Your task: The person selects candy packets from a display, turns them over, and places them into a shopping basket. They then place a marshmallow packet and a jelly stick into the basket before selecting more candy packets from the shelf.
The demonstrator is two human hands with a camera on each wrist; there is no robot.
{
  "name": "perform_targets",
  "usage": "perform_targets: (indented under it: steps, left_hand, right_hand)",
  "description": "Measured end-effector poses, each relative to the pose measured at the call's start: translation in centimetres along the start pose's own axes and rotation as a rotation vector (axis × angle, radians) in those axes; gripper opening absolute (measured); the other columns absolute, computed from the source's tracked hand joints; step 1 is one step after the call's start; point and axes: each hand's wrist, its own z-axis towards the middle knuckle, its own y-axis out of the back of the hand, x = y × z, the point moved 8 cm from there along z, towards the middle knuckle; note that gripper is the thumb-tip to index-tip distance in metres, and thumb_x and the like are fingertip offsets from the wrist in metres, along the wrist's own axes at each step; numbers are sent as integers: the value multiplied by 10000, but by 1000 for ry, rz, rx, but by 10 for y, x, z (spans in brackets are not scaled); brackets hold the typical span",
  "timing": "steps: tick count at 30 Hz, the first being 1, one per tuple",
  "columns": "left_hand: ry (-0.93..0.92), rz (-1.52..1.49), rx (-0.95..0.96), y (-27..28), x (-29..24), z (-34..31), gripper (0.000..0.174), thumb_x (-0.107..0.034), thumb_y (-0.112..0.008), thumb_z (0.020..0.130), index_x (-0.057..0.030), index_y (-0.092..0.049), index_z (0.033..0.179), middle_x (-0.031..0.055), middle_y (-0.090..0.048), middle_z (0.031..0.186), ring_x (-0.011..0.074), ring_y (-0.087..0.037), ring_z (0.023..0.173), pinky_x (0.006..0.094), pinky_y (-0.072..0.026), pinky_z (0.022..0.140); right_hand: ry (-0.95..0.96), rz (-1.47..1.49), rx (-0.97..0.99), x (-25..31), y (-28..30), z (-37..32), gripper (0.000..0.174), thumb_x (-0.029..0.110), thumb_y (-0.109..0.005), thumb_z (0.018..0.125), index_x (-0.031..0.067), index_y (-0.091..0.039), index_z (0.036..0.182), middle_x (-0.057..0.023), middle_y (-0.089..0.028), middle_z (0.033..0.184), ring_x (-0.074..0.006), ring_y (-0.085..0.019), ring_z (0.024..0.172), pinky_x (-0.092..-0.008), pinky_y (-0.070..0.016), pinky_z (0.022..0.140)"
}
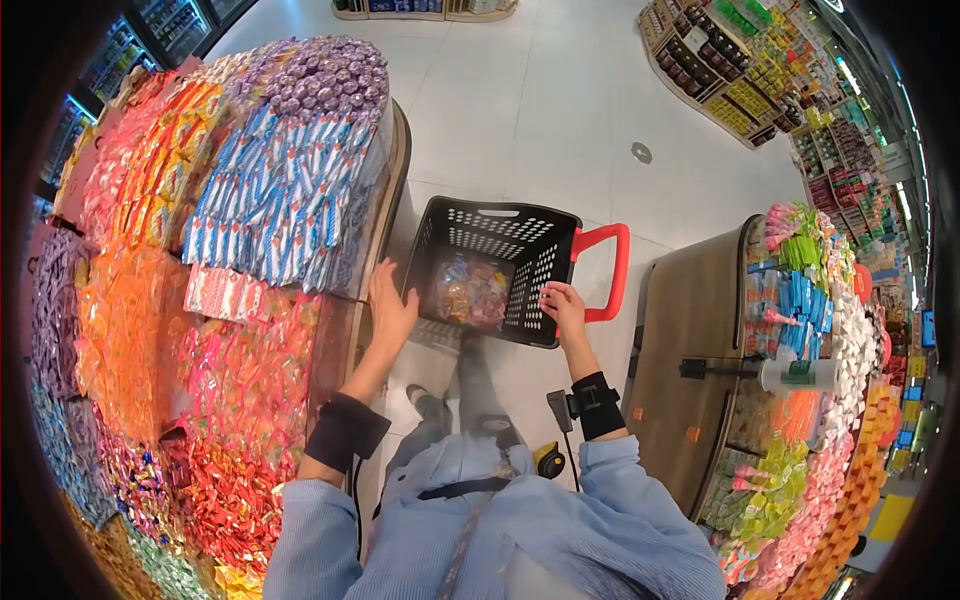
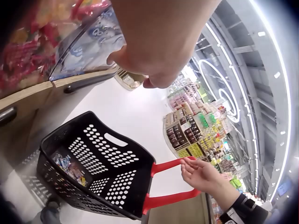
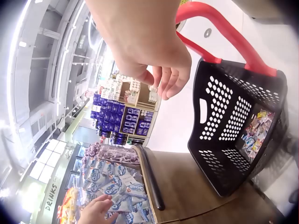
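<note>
Between two candy displays is a black perforated basket (image 1: 545, 228) with a red handle (image 1: 618, 270); wrapped sweets (image 1: 472, 292) lie on its bottom. Left of it, my left hand (image 1: 390, 308) is spread beside the edge of the left display, holding nothing. My right hand (image 1: 565, 308) hovers by the basket's right rim near the handle, fingers loosely bent and empty. In the right wrist view the right hand (image 3: 161, 67) hangs apart from the basket (image 3: 212, 175). The left wrist view shows the left hand (image 2: 149, 60) above the display edge.
Heaps of wrapped candy (image 1: 275, 200) fill the left display, with a wooden edge (image 1: 400, 150). A second candy display (image 1: 690, 330) stands at the right, with a roll of bags (image 1: 800, 375) on it. Farther shelves (image 1: 710, 70) stand beyond the pale floor (image 1: 500, 120).
</note>
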Motion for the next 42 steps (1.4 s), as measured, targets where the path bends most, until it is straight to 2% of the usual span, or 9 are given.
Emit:
perform_targets:
  steps: [7,8,10,20,26,32,35,38,42]
  left_hand:
    - [215,79,101,-72,63,-2,498,-57,-548,714,49,-349,1158,205,-340,1249,350,-284,1180,411,-228,993]
    - [184,16,73,-79,64,-5,488,-38,-545,714,45,-354,1155,204,-356,1232,350,-298,1168,410,-237,987]
    - [258,70,109,-98,78,-9,482,-41,-545,727,23,-353,1165,191,-361,1236,338,-304,1170,392,-247,986]
    - [558,96,112,-149,128,-15,435,-13,-559,706,14,-408,1113,190,-424,1168,331,-347,1131,390,-279,963]
    - [612,149,195,-174,149,-18,412,-23,-557,708,3,-428,1098,195,-458,1115,336,-390,1083,390,-306,935]
    - [569,88,312,-212,157,-15,390,-39,-552,722,11,-433,1089,202,-469,1087,339,-417,1046,392,-324,911]
    - [586,60,345,-230,171,-19,386,-46,-544,729,4,-428,1093,198,-468,1086,340,-412,1056,389,-326,908]
    - [601,19,351,-242,180,-19,379,-41,-537,729,-6,-431,1091,193,-470,1080,342,-416,1050,390,-330,905]
    - [594,0,360,-253,196,-13,365,-37,-532,728,-6,-439,1080,186,-477,1072,339,-436,1028,387,-338,899]
  right_hand:
    - [-163,-35,64,-36,-12,76,188,83,-438,822,12,-514,979,-89,-588,882,-137,-563,711,-251,-479,651]
    - [-185,-30,72,-49,-10,87,185,80,-436,822,13,-516,975,-89,-588,882,-135,-563,707,-250,-480,648]
    - [-230,-20,86,-67,-7,103,187,72,-425,821,12,-514,973,-90,-588,873,-137,-566,694,-247,-483,634]
    - [-530,-94,45,-149,7,120,173,94,-420,837,20,-513,963,-93,-589,844,-153,-577,680,-256,-491,611]
    - [-650,-78,-7,-192,11,116,145,88,-436,836,25,-522,934,-90,-588,819,-153,-575,645,-246,-491,585]
    - [-679,-74,-84,-229,10,128,133,100,-446,841,22,-524,917,-76,-580,788,-140,-561,594,-235,-484,546]
    - [-673,-42,-102,-251,12,141,121,132,-497,830,46,-549,897,-44,-589,726,-113,-555,560,-224,-465,494]
    - [-673,-110,-116,-270,15,155,125,94,-456,839,10,-525,902,-73,-582,750,-128,-553,563,-237,-469,496]
    - [-704,-176,-166,-291,18,173,110,90,-460,838,18,-536,874,-73,-588,731,-124,-551,540,-237,-464,480]
